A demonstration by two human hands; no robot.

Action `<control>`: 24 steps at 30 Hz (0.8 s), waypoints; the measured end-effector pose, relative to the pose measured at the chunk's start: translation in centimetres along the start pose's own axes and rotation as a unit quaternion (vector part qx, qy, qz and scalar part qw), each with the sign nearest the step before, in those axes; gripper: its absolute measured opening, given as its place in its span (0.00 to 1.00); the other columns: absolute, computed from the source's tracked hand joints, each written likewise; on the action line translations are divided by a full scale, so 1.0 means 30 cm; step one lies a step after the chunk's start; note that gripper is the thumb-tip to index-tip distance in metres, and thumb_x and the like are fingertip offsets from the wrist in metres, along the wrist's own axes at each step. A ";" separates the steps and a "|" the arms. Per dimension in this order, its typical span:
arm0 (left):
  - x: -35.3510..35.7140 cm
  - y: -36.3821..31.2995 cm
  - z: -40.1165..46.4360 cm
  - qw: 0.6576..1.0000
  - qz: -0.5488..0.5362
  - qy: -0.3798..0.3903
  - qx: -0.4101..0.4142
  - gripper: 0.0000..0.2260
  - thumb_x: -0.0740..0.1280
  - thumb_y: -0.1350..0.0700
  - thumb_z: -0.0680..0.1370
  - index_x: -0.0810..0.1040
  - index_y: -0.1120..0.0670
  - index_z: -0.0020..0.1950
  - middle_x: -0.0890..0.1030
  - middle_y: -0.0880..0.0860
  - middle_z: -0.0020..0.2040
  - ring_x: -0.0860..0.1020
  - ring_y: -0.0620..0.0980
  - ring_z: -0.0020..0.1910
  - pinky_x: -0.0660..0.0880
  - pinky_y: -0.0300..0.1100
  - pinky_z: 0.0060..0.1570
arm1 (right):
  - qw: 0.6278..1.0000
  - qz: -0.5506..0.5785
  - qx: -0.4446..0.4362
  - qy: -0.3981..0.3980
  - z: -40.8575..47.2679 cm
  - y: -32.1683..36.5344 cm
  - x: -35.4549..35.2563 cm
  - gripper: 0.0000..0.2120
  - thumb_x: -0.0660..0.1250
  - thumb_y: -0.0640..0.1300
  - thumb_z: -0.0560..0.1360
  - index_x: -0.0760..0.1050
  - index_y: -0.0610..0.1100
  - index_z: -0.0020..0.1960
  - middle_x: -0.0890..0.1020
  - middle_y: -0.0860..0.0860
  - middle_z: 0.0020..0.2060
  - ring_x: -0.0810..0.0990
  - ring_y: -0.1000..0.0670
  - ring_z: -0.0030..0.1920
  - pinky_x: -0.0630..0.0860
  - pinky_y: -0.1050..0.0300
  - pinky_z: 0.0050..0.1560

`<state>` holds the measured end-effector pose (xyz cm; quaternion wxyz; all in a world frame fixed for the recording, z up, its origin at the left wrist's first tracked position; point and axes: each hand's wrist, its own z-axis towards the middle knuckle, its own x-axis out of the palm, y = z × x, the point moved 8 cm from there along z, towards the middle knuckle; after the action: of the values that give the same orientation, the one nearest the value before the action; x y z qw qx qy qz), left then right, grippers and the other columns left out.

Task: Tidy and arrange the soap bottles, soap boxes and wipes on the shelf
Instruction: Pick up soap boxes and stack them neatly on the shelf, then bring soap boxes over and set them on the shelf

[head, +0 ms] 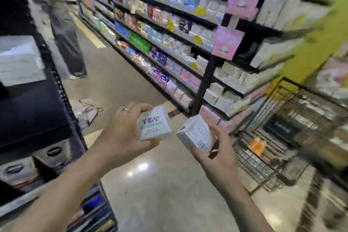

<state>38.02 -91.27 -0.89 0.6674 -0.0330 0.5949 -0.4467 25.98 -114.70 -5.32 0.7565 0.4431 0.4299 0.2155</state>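
White soap boxes (156, 126), printed faces, in both hands (124, 133).

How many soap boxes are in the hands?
2. One box is in the left hand, the other box in the right hand. None seem hidden behind them.

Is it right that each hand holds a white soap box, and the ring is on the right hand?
Not quite. The head view shows the ring on the left hand, not the right. The rest holds: the left hand holds one white soap box, and the right hand holds another soap box.
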 end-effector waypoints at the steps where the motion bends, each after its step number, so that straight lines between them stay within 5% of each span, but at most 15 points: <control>1: 0.092 -0.057 0.036 1.000 -0.011 0.013 0.007 0.35 0.80 0.41 0.66 0.73 0.46 0.69 0.74 0.43 0.62 0.72 0.48 0.61 0.66 0.40 0.56 | 1.000 -0.004 0.018 -0.012 0.000 -0.066 -0.084 0.31 0.71 0.66 0.62 0.69 0.68 0.64 0.72 0.72 0.59 0.76 0.62 0.59 0.76 0.63 0.52; 4: 0.378 -0.238 0.144 0.996 -0.060 0.054 0.024 0.34 0.81 0.43 0.66 0.72 0.44 0.68 0.74 0.43 0.61 0.72 0.48 0.61 0.68 0.42 0.56 | 0.998 -0.021 0.053 -0.039 0.009 -0.266 -0.320 0.28 0.77 0.61 0.65 0.66 0.71 0.59 0.70 0.74 0.56 0.72 0.68 0.59 0.71 0.73 0.48; 7: 0.658 -0.416 0.255 0.989 -0.100 0.102 0.034 0.33 0.82 0.43 0.66 0.72 0.43 0.67 0.75 0.42 0.60 0.73 0.46 0.60 0.74 0.46 0.56 | 0.992 -0.031 0.101 -0.071 0.018 -0.483 -0.520 0.29 0.80 0.49 0.70 0.67 0.68 0.60 0.70 0.73 0.57 0.73 0.65 0.58 0.74 0.70 0.47; 11: 0.981 -0.623 0.386 0.976 -0.107 0.175 0.071 0.31 0.81 0.43 0.67 0.69 0.39 0.64 0.72 0.40 0.59 0.71 0.44 0.59 0.70 0.35 0.53 | 0.974 -0.034 0.185 -0.123 0.032 -0.734 -0.732 0.31 0.79 0.51 0.69 0.67 0.63 0.66 0.72 0.65 0.61 0.77 0.55 0.58 0.78 0.57 0.51; 14: 1.201 -0.712 0.481 0.959 -0.104 0.248 0.086 0.32 0.80 0.46 0.66 0.69 0.40 0.65 0.72 0.41 0.60 0.70 0.44 0.59 0.73 0.40 0.55 | 0.961 -0.030 0.230 -0.153 0.074 -0.885 -0.830 0.32 0.77 0.57 0.66 0.68 0.60 0.67 0.74 0.61 0.61 0.78 0.56 0.58 0.76 0.61 0.47; 24: 1.931 -0.779 0.965 0.929 -0.085 0.357 0.041 0.32 0.80 0.42 0.65 0.67 0.38 0.63 0.73 0.39 0.57 0.74 0.42 0.55 0.78 0.46 0.51 | 0.899 -0.020 0.384 -0.211 0.435 -1.425 -0.982 0.32 0.81 0.47 0.69 0.69 0.53 0.66 0.76 0.56 0.58 0.78 0.54 0.57 0.75 0.69 0.39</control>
<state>42.65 -156.17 -23.33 0.3710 0.1057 0.7702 -0.5078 18.78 -163.84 -25.27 0.6047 0.7258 0.3183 -0.0797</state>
